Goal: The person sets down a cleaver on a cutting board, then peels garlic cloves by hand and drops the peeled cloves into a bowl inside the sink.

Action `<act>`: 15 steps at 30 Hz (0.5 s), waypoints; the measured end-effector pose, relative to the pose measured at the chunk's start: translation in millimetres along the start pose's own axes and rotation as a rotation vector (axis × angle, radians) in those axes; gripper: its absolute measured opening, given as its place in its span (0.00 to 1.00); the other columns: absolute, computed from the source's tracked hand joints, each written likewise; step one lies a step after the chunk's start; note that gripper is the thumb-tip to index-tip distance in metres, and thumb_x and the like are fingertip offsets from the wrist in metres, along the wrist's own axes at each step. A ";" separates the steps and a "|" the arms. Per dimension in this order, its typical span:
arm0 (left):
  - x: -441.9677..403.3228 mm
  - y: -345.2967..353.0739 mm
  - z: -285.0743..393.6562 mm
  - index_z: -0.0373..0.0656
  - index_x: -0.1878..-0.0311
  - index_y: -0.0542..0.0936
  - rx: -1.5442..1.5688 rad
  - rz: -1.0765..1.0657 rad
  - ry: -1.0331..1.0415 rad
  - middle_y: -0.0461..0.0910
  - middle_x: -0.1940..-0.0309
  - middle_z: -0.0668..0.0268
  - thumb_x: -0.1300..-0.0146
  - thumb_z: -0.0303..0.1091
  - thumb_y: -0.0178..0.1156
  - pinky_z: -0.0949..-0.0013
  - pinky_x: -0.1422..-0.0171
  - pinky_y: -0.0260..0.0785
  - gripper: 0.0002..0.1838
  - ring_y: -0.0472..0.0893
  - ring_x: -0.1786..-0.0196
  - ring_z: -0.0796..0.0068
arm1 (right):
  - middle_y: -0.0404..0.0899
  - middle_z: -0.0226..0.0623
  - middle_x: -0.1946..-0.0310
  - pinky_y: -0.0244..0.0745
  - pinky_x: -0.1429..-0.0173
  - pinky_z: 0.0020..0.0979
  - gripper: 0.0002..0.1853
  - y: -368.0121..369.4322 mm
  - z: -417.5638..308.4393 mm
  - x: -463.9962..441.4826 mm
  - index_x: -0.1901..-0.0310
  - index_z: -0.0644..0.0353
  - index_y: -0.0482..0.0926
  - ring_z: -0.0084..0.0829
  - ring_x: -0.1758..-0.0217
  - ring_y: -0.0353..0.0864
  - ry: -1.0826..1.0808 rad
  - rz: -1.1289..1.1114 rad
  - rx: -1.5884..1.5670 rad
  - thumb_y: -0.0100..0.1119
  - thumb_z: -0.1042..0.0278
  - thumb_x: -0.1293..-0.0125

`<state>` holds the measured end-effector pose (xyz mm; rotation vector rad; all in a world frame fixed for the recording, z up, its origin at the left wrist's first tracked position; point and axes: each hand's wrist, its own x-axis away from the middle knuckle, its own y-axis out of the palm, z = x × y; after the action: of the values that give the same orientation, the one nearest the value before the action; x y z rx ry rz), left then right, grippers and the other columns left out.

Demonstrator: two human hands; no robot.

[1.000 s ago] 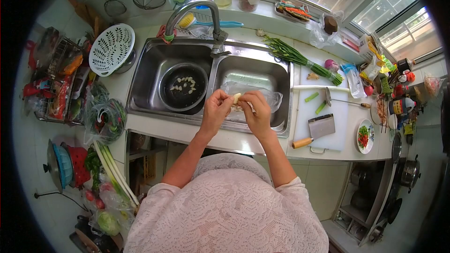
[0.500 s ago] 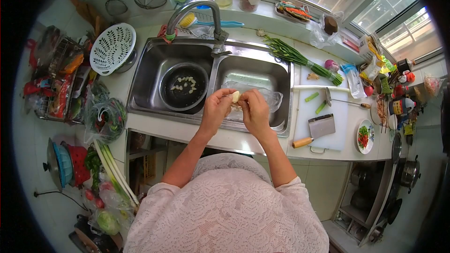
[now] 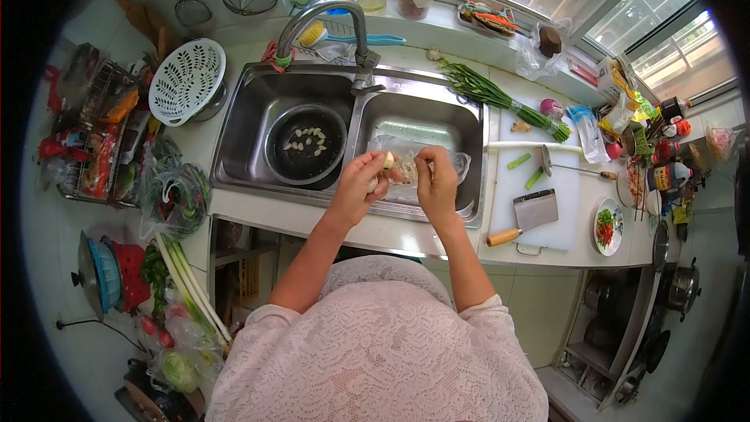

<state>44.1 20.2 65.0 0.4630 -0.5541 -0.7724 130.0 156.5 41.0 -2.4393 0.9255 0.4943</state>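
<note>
My left hand [image 3: 359,187] pinches a pale garlic clove [image 3: 388,160] between thumb and fingertips, above the divider of the double sink. A short gap to the right, my right hand [image 3: 436,186] is closed, thumb against fingers; whatever it holds is too small to name. Beneath and between the hands, a clear plastic bag [image 3: 455,164] with peel scraps lies in the right basin [image 3: 422,119]. Several peeled cloves [image 3: 305,139] rest in a round metal bowl [image 3: 283,162] in the left basin [image 3: 250,109].
The faucet [image 3: 362,39] rises behind the sink. Right of it are green stalks [image 3: 500,101], a cutting board [image 3: 508,187] with a cleaver [image 3: 537,211], and a plate [image 3: 617,244] of chopped peppers. On the left stand a white colander [image 3: 187,82] and bagged vegetables [image 3: 176,195].
My hands have moved apart. The clove stays in my left hand, while my right hand has drawn away to the right and closed its fingertips.
</note>
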 end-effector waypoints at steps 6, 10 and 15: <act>-0.1 -6.2 -0.8 0.36 0.51 0.73 0.158 -0.066 -0.072 0.78 0.71 0.63 0.28 0.35 0.46 0.84 0.77 0.56 0.12 0.65 0.80 0.87 | 0.75 0.43 0.69 0.71 0.59 0.34 0.05 1.5 25.5 -4.8 0.64 0.65 0.74 0.42 0.66 0.76 -0.124 0.032 0.265 0.55 0.82 0.42; -0.3 -5.5 0.1 0.37 0.51 0.71 0.183 -0.047 -0.114 0.75 0.73 0.66 0.28 0.35 0.45 0.84 0.76 0.57 0.12 0.65 0.80 0.87 | 0.77 0.41 0.68 0.71 0.60 0.31 0.05 -0.3 5.6 -9.4 0.63 0.64 0.76 0.37 0.66 0.77 -0.008 -0.015 0.011 0.57 0.79 0.42; -0.3 -2.3 1.1 0.40 0.51 0.70 0.191 0.003 -0.173 0.72 0.76 0.69 0.28 0.36 0.45 0.84 0.77 0.57 0.11 0.65 0.80 0.86 | 0.76 0.35 0.73 0.69 0.64 0.25 0.05 3.0 -13.4 -8.6 0.62 0.64 0.75 0.23 0.70 0.75 0.189 -0.203 -0.269 0.58 0.75 0.39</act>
<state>42.0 18.8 64.4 0.5749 -0.7942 -0.7641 124.0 151.6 55.3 -2.8270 0.7091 0.3371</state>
